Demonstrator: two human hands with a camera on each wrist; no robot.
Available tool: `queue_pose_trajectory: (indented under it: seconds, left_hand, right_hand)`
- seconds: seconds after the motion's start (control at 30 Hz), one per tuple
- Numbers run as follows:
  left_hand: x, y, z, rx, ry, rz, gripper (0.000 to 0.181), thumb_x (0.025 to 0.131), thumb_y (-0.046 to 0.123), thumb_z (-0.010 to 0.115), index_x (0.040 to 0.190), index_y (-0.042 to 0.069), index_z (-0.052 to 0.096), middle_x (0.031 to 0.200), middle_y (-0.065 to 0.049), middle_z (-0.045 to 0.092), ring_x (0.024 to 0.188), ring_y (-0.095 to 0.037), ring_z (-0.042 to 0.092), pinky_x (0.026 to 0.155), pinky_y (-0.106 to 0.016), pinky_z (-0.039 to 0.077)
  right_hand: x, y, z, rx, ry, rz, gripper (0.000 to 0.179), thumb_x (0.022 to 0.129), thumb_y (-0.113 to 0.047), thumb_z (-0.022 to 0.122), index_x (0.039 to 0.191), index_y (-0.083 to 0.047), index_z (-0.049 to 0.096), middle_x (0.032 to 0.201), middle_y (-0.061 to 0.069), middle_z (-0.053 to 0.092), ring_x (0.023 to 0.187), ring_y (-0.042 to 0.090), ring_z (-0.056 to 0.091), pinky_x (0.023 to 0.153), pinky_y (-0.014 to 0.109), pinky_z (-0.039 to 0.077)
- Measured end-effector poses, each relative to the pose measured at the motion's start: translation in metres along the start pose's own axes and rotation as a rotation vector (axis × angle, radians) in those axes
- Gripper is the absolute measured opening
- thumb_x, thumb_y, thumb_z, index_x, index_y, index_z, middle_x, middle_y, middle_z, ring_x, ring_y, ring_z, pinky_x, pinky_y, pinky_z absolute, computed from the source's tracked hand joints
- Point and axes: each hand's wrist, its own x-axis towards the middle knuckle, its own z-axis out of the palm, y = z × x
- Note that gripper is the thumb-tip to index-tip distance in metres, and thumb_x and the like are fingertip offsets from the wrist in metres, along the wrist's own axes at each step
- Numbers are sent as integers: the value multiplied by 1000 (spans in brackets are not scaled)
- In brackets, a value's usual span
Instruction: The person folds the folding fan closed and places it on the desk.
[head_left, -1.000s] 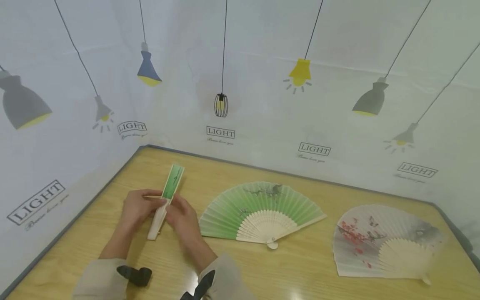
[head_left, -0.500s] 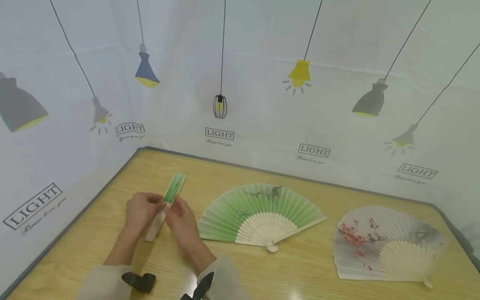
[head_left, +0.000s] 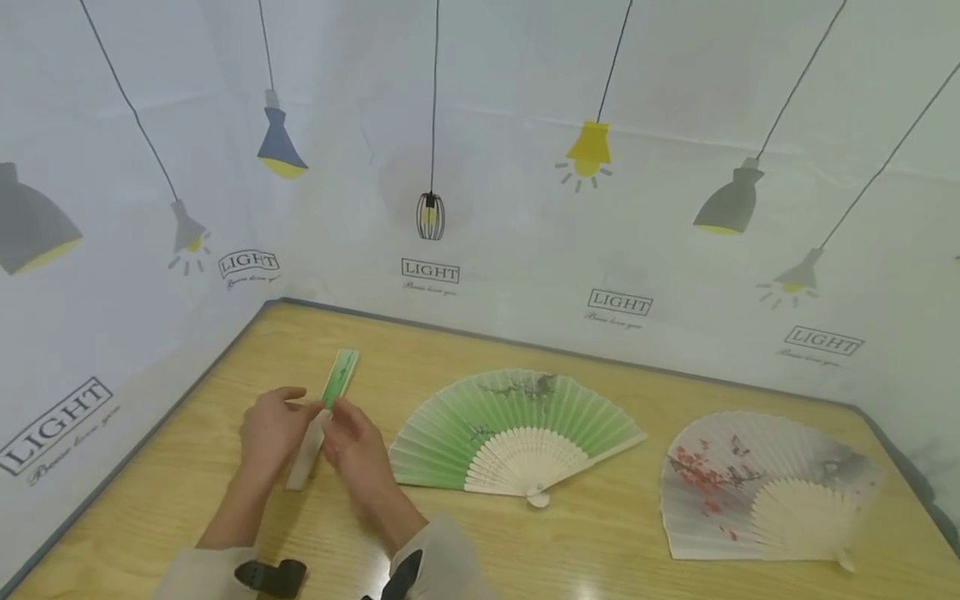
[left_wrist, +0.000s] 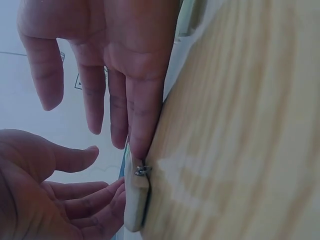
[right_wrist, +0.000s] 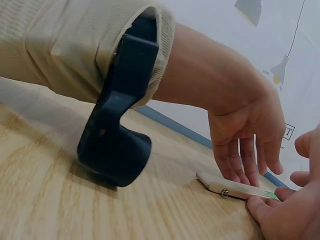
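Observation:
A folded hand fan (head_left: pixel 342 377), green cloth above pale ribs, lies slanted on the table between my hands. At its left side is my left hand (head_left: pixel 272 429); in the left wrist view its fairly straight fingers (left_wrist: pixel 102 212) touch the fan's side, one finger held apart. My right hand (head_left: pixel 363 457) pinches the fan from the other side, thumb and fingertips at its edges. The fan's metal pivot ring (right_wrist: pixel 225 193) shows low down, close to the wood. To the right lies a spread green fan (head_left: pixel 517 417) with a dark branch print.
Farther right rests a spread grey-white fan (head_left: pixel 708 517) with red blossoms. The wooden table (head_left: pixel 570 550) meets a white backdrop (head_left: pixel 510 208) printed with lamps along a dark edge. A black wrist mount (right_wrist: pixel 117 120) projects from the left sleeve toward the table.
The folded fan has come down from a raised tilt to lie on the table. My left fingers have loosened and spread; the spread fans have stayed put.

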Motion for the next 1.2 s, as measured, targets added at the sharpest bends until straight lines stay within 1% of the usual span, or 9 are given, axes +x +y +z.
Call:
queue_pose_trajectory:
  seconds: [0.23,0.33,0.43,0.53,0.67,0.83,0.97,1.1,1.2]
  left_hand:
    - [-3,5,-4,-12,21,4,47,93,22,60,121,-16,52,103,-34,62,91,-47,62,75,-54,54]
    - [-5,10,-4,-23,33,17,47,94,23,59,121,-15,53,105,-35,61,91,-47,62,75,-54,54]
    - [-8,16,-4,-36,49,45,45,95,23,58,122,-13,54,105,-33,62,92,-47,62,75,-53,54]
    - [-12,24,-3,-80,64,70,43,96,22,58,122,-11,55,104,-31,64,91,-45,63,73,-51,55]
    - [-20,37,0,-186,71,97,40,97,21,57,122,-9,57,105,-30,64,86,-41,65,64,-38,58]
    - [-33,55,12,-344,-3,138,39,97,22,57,123,-7,57,107,-27,64,89,-37,65,68,-31,58]
    - [-41,67,27,-409,-86,175,36,97,21,57,122,-4,58,106,-23,65,90,-33,64,71,-31,58]
    - [-47,75,38,-540,-204,147,37,98,20,57,126,-3,54,112,-23,63,94,-33,63,80,-40,57]
    - [-51,81,44,-644,-284,103,40,97,20,58,130,-3,51,117,-24,60,97,-33,64,85,-44,55]
  right_hand:
    - [0,-8,-3,-17,61,1,38,95,-10,58,131,-2,53,131,14,54,118,27,52,98,42,47]
    - [-4,-18,-9,-52,79,-20,35,94,-7,58,128,-2,56,125,14,58,111,27,56,93,40,51]
    - [-10,-31,-20,-63,77,-60,33,94,-4,57,126,3,55,118,17,60,106,32,59,89,37,53]
    - [-18,-46,-33,-49,69,-103,31,94,-1,56,124,6,54,115,21,59,106,36,59,88,35,54]
    - [-31,-64,-53,-58,72,-123,28,96,-1,52,123,6,53,114,24,59,104,36,61,88,36,54]
    - [-51,-85,-81,-103,71,-143,30,99,-6,51,127,4,51,115,24,59,106,35,61,89,38,53]
    - [-67,-98,-108,-111,70,-181,33,99,-7,51,130,6,47,117,25,58,108,37,59,92,41,52]
    - [-81,-109,-132,-108,104,-191,36,99,-6,50,132,9,43,120,27,55,110,38,57,94,42,50]
    - [-90,-114,-149,-126,169,-183,37,99,-6,50,132,9,42,119,25,57,109,37,58,94,40,50]
